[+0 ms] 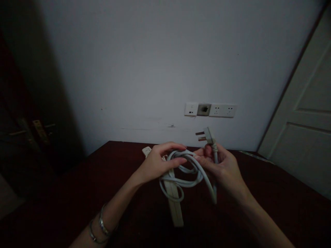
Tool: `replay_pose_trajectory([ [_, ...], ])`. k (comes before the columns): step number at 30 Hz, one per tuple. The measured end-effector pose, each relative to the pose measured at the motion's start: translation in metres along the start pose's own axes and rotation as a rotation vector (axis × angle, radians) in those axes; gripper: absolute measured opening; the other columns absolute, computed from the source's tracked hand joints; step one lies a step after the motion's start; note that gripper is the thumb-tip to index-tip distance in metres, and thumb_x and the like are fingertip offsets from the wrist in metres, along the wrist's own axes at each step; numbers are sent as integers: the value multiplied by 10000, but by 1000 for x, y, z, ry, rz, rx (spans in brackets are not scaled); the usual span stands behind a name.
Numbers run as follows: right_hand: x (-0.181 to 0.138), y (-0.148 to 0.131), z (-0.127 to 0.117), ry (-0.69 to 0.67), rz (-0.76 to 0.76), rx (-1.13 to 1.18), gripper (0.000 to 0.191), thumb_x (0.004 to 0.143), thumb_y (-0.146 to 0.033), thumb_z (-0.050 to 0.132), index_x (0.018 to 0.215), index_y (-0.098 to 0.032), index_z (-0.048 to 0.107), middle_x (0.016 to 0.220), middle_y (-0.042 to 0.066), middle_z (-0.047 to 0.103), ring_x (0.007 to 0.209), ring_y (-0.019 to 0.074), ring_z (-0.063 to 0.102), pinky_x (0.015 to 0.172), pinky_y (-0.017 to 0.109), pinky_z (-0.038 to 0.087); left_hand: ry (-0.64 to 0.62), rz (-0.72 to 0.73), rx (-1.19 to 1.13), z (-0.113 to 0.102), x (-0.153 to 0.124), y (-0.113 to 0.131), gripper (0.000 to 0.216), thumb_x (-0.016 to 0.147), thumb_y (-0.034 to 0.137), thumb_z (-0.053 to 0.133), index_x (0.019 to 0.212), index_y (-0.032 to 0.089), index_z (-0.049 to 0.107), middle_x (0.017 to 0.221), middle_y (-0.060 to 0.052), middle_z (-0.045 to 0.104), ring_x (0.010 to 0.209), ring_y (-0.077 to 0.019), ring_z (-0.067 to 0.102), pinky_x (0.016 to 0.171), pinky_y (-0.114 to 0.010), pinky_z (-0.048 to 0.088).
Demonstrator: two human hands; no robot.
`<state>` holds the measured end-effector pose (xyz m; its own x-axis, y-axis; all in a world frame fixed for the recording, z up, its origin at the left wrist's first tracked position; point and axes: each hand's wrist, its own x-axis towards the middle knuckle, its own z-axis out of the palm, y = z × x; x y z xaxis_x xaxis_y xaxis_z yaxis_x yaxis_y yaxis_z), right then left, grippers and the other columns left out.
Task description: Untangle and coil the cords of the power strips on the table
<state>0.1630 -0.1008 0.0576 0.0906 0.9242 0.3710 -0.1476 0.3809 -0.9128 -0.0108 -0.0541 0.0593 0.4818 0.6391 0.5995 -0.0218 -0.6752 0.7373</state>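
Note:
Loops of a white power cord (190,182) are gathered between my two hands above a dark red table. My left hand (161,160) pinches the coil from the left, thumb and fingers around its upper loops. On the other side, my right hand (222,165) grips the cord, with the plug (210,135) sticking up above its fingers, prongs pointing left. Below the coil lies a long white power strip (174,203), tilted toward me; its far end is partly hidden behind my left hand and the cord.
On the wall behind the table (124,162) is a row of sockets, with a white outlet plate (222,111) at its right and a grey plate (204,109) beside it. A dark door with a handle (41,131) stands left; a white panelled door (307,103) stands right.

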Motion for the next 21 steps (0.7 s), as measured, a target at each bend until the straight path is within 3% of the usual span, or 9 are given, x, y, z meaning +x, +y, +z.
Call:
replay_pose_trajectory([
  [8, 5, 9, -3, 51, 31, 72, 425, 517, -249, 794, 660, -188, 400, 607, -17, 591, 446, 85, 523, 420, 197, 453, 15, 144, 125, 6, 5, -20, 177, 804, 209, 581, 945, 177, 683, 1058, -86, 662, 984, -183, 611, 892, -361, 478],
  [13, 8, 16, -5, 55, 70, 105, 417, 522, -255, 797, 693, -183, 423, 601, -34, 560, 446, 64, 489, 415, 177, 415, 98, 225, 177, 11, 4, -30, 211, 832, 192, 543, 999, 180, 671, 1011, -70, 683, 933, -163, 634, 851, -317, 502],
  [17, 11, 13, -7, -7, 23, 14, 292, 698, -405, 665, 781, -168, 516, 511, -48, 483, 374, 38, 360, 328, 151, 235, 219, 192, 190, 13, 4, -41, 192, 834, 200, 539, 960, 175, 683, 975, -67, 693, 902, -163, 642, 834, -308, 507],
  [21, 15, 6, -16, -38, -6, -30, 365, 831, -483, 444, 861, -141, 569, 545, 6, 519, 360, 63, 345, 304, 186, 142, 284, 147, 199, 10, 4, -48, 189, 832, 225, 545, 947, 167, 683, 955, -63, 697, 872, -159, 648, 812, -289, 509],
])
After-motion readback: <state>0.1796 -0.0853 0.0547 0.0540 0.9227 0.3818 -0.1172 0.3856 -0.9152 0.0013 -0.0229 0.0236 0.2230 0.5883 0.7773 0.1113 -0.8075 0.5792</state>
